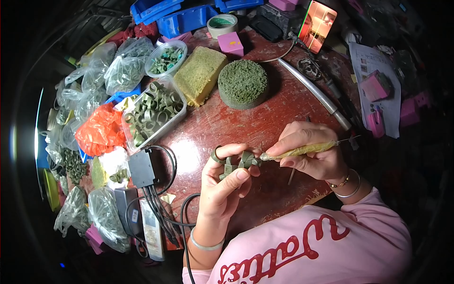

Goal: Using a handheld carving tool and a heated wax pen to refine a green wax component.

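My left hand [220, 182] pinches a small dark green piece, waxy in look and ring-like, [247, 160] between thumb and fingers, above the red table. A matching green ring [216, 155] sits round a finger of the same hand. In my right hand [326, 161] is a slim hand tool with a yellow-wrapped handle [302, 150], held like a pen. Its near tip meets or almost meets the green piece; a thin needle-like end sticks out past the hand. Fingers hide part of the piece. An open plastic tub of green rings [158, 111] stands to the left.
Beyond my hands lie a round green textured block [243, 84], a yellow sponge [200, 75] and a silver tube [314, 92]. A black box with cables [144, 168] sits left of my forearm. Clear bags [125, 66] crowd the left; a lit phone [318, 26] stands at the back.
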Demonstrator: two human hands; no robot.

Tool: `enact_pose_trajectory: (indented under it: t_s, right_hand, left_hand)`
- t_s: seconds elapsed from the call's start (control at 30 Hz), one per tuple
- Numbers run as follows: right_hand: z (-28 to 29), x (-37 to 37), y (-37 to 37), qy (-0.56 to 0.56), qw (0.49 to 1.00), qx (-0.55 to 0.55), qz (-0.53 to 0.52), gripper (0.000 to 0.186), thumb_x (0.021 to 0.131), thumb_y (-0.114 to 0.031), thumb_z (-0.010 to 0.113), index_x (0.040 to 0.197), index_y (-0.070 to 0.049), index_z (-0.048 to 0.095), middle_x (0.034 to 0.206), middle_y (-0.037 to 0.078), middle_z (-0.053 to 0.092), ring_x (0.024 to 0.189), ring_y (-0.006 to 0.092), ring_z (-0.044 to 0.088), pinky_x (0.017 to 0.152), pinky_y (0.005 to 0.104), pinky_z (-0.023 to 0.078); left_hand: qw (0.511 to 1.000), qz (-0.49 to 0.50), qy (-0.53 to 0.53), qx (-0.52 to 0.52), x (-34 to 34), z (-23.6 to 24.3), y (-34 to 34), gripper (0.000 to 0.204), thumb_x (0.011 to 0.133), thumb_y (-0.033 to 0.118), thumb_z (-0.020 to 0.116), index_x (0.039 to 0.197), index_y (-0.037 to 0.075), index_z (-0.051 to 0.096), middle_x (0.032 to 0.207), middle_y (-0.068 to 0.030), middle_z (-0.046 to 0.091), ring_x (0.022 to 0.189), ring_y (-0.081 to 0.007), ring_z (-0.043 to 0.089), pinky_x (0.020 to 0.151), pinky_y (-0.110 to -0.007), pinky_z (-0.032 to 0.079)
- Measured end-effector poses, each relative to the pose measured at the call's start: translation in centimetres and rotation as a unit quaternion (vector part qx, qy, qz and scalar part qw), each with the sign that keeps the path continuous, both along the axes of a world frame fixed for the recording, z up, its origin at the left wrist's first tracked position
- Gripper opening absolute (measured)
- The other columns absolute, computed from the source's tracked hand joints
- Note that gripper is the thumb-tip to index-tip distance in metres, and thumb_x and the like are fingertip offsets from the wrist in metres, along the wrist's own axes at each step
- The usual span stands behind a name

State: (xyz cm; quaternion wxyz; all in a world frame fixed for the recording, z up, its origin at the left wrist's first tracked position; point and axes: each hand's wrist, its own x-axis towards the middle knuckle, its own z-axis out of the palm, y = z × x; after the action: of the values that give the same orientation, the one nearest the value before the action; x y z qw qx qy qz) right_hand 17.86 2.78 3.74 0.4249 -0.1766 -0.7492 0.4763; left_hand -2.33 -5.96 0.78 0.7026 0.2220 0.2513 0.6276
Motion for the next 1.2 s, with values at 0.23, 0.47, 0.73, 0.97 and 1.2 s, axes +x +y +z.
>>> enact_pose_trajectory:
  t_s: [0.23,0.47,0.73,0.97,1.2]
  right_hand:
    - [-0.1,-0.2,0.0,0.009,1.000,0.003,-0.009,0.018,0.082,-0.005,0.075,0.099,-0.003,0.073,0.091,0.007,0.071,0.073,0.0127,0.061,0.065,0.0261,0.048]
    - [-0.1,0.2,0.2,0.004,0.999,-0.040,0.028,0.016,0.083,-0.006,0.074,0.098,-0.003,0.073,0.089,0.006,0.071,0.073,0.0121,0.061,0.064,0.0260,0.048]
    - [0.4,0.5,0.1,0.011,0.999,-0.034,0.032,0.014,0.085,-0.009,0.074,0.097,-0.004,0.072,0.091,0.007,0.072,0.075,0.0123,0.064,0.065,0.0260,0.049]
    - [-0.2,0.0,0.1,-0.051,0.998,0.011,0.023,0.024,0.088,-0.011,0.070,0.110,-0.005,0.069,0.085,0.005,0.063,0.074,0.0116,0.060,0.066,0.0247,0.048]
    - [-0.3,-0.1,-0.3,-0.046,0.996,-0.040,0.067,0.022,0.080,-0.012,0.078,0.100,-0.007,0.070,0.082,0.004,0.057,0.075,0.0154,0.052,0.067,0.0297,0.042]
  left_hand:
    - [1.000,0.006,-0.004,-0.002,0.0,0.1,0.0,0.041,0.086,0.001,0.067,0.125,0.005,0.055,0.115,-0.0164,0.063,0.088,-0.0174,0.065,0.049,-0.018,0.044]
    - [1.000,0.003,0.003,-0.001,0.1,0.0,0.0,0.041,0.087,0.002,0.067,0.125,0.006,0.055,0.115,-0.0168,0.063,0.088,-0.0174,0.065,0.049,-0.018,0.044]
    - [0.999,0.020,-0.032,-0.023,0.2,0.3,0.1,0.040,0.087,0.002,0.065,0.125,0.005,0.054,0.112,-0.0185,0.062,0.081,-0.0166,0.063,0.047,-0.017,0.042]
    - [0.994,-0.098,-0.026,-0.028,0.3,0.2,0.0,0.035,0.087,0.006,0.065,0.120,0.000,0.055,0.096,-0.0177,0.063,0.069,-0.0148,0.061,0.042,-0.017,0.039]
    - [0.992,-0.121,0.018,-0.042,0.1,0.1,0.0,0.028,0.095,0.018,0.058,0.113,-0.003,0.058,0.081,-0.0120,0.063,0.061,-0.0110,0.056,0.041,-0.017,0.033]
